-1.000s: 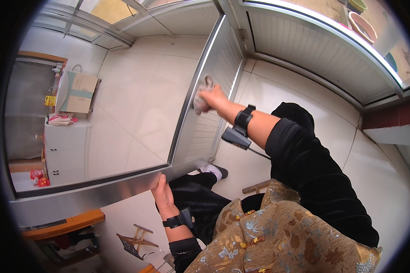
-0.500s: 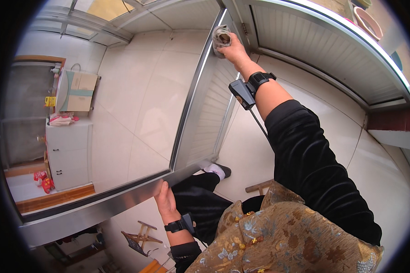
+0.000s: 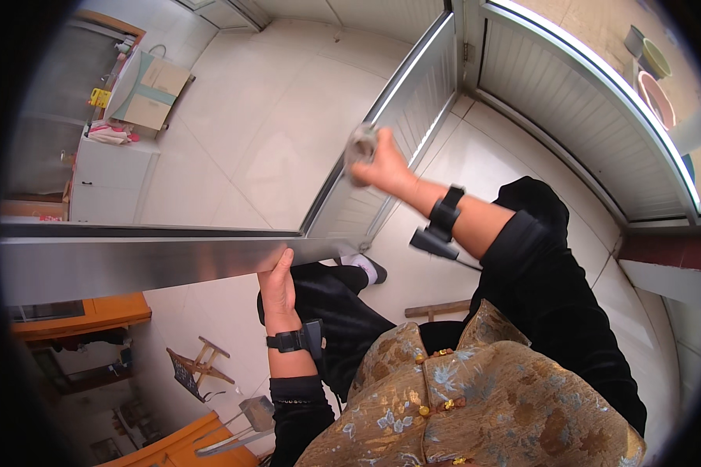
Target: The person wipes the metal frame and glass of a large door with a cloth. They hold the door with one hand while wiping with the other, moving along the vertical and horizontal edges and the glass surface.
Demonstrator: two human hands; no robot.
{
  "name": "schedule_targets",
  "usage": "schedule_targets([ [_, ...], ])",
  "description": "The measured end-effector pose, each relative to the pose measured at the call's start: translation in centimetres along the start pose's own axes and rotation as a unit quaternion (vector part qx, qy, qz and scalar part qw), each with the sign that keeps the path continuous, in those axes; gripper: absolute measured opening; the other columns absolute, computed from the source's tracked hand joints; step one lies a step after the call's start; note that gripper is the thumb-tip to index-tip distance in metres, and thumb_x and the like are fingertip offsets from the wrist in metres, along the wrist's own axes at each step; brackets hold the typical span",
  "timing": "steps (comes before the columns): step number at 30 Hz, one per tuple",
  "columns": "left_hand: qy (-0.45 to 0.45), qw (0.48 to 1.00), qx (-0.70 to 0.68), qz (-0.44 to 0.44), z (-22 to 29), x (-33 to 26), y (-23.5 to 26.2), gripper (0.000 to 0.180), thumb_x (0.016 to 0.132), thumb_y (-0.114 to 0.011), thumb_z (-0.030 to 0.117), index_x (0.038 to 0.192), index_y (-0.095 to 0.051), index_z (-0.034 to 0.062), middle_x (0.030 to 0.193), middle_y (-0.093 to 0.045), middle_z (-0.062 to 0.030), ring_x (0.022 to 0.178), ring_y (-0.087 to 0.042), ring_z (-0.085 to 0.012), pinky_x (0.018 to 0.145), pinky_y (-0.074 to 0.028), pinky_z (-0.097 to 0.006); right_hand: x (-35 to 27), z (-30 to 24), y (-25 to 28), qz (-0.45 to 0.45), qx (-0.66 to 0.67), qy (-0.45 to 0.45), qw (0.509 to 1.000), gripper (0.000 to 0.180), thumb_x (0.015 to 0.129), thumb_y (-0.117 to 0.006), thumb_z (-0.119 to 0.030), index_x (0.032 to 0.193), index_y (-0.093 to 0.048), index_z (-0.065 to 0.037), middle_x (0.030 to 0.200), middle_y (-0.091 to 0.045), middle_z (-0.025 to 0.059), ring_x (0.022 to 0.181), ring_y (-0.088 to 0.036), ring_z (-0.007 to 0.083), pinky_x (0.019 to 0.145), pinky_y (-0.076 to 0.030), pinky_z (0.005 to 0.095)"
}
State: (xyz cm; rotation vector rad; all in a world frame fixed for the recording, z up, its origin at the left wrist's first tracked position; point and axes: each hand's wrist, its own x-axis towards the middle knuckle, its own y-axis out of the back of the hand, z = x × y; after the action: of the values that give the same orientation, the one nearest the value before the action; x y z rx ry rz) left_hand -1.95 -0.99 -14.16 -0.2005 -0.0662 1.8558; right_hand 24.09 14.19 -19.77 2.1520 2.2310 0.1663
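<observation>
A metal-framed door (image 3: 132, 268) with a ribbed lower panel stands in front of me. My left hand (image 3: 277, 282) is closed on the edge of its frame, thumb on the near face; the other fingers are mostly hidden. In my right hand (image 3: 388, 167) is a crumpled grey cloth (image 3: 361, 149), slightly blurred. The cloth lies at the door's crossbar, over the ribbed panel. A black strap with a small device sits on each wrist.
Beyond the door are a white cabinet (image 3: 110, 175) and a beige-green box-like unit (image 3: 154, 89). A ribbed panel with a glass top (image 3: 576, 109) rises at the right. A folding stool (image 3: 202, 366) stands lower left, a wooden stool (image 3: 436, 310) near my legs.
My right hand has drawn the cloth along the crossbar, back toward me. My left hand keeps its grip on the door edge. The whole view has turned and shifted.
</observation>
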Motion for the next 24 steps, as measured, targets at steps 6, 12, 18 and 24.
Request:
schedule_targets([
  [6,0.001,1.0,0.007,-0.001,-0.3,0.2,0.1,0.046,0.081,-0.073,0.0,0.125,-0.057,0.0025,0.123,-0.056,-0.0039,0.115,-0.051,-0.0168,0.106,-0.036,-0.035,-7.1,-3.0,-6.6,-0.185,-0.014,0.034,0.982,0.067,0.072,-0.073,-0.018,0.124,-0.035,0.001,0.112,-0.054,0.0221,0.102,-0.059,0.0295,0.088,-0.05,0.0385],
  [12,-0.015,0.999,0.035,-0.008,-0.9,0.4,0.9,0.048,0.084,-0.07,0.001,0.13,-0.055,0.0066,0.127,-0.057,-0.0048,0.119,-0.051,-0.0204,0.108,-0.036,-0.042,-0.5,-6.8,1.6,-0.088,0.036,0.099,0.991,0.063,0.064,-0.076,-0.024,0.114,-0.046,0.001,0.105,-0.059,0.0243,0.099,-0.062,0.0364,0.084,-0.051,0.0407],
  [18,0.001,1.0,0.019,-0.008,-0.9,0.4,0.9,0.051,0.084,-0.068,-0.002,0.132,-0.054,0.0069,0.13,-0.057,-0.0074,0.123,-0.051,-0.0251,0.109,-0.038,-0.046,13.1,-4.9,16.6,0.246,0.079,0.171,0.951,0.063,0.072,-0.079,-0.022,0.117,-0.044,0.004,0.108,-0.063,0.0199,0.098,-0.065,0.0258,0.084,-0.054,0.0374],
  [24,0.004,1.0,-0.007,-0.001,-0.5,0.0,0.1,0.053,0.082,-0.07,-0.003,0.131,-0.055,0.0091,0.129,-0.057,-0.0075,0.121,-0.052,-0.0261,0.11,-0.038,-0.047,16.1,3.4,18.9,0.192,0.078,-0.044,0.977,0.063,0.081,-0.078,-0.017,0.135,-0.046,-0.004,0.121,-0.061,0.0117,0.111,-0.059,0.0217,0.093,-0.05,0.0353],
])
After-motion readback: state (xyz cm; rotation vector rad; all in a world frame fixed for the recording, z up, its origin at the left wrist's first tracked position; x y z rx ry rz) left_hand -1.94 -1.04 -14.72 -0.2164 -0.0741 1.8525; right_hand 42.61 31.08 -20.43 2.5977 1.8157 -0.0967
